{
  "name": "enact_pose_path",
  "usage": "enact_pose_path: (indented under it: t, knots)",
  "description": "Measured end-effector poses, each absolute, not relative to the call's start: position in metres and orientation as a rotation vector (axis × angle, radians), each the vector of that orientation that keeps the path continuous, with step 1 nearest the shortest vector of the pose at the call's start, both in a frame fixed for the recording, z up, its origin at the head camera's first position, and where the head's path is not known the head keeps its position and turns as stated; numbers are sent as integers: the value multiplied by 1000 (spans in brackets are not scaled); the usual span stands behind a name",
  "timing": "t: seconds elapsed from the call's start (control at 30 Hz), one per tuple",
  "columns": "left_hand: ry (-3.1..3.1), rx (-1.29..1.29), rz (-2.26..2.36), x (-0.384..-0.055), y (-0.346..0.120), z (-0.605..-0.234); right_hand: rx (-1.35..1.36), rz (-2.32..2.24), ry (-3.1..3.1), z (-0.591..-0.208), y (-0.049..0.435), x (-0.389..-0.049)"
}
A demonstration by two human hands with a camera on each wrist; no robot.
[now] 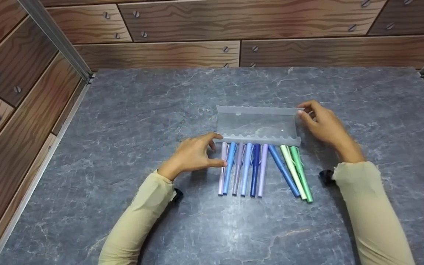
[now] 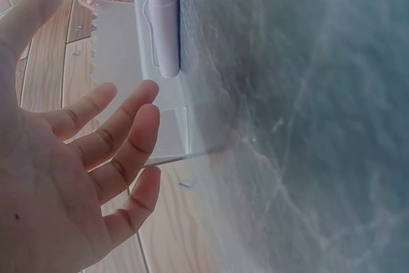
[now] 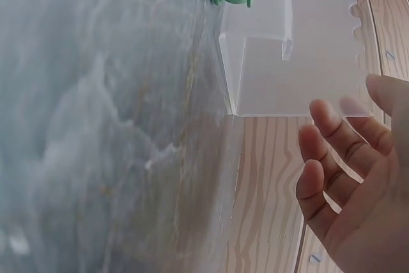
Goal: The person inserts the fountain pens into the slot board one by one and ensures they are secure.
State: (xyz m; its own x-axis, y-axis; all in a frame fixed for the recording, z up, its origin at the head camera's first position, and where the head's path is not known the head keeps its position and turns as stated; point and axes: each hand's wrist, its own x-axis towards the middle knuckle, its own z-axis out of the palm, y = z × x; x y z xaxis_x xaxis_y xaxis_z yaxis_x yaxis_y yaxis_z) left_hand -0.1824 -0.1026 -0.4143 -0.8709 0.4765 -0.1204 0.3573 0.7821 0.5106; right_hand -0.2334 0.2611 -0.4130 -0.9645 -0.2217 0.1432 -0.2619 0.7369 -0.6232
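A translucent plastic pen case (image 1: 258, 123) with scalloped edges lies opened out on the table. At its far right corner my right hand (image 1: 324, 123) pinches the raised lid edge between thumb and index finger; the other fingers hang loosely bent in the right wrist view. By the case's near left end is my left hand (image 1: 195, 152), its fingers spread and holding nothing. Its thumb is over the leftmost lilac pen (image 1: 222, 176); whether they touch, I cannot tell. Several capped pens lie in a row before the case, among them a dark blue pen (image 1: 255, 176) and a green pen (image 1: 302, 176).
The grey marbled table (image 1: 142, 103) extends around the case and pens. Behind it stands a wood-patterned panel wall (image 1: 182, 22), with another panel (image 1: 24, 99) along the left side. Metal posts (image 1: 61, 40) mark the back corners.
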Motion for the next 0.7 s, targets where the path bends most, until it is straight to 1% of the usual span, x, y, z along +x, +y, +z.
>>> enact_pose_path:
  t: [0.3, 0.7]
  knots:
    - [2664, 592, 719, -187, -100, -416, 367, 1138, -2774, -414, 263, -235]
    - [2615, 572, 692, -190, -97, -418, 340, 1126, -2773, -416, 263, -236]
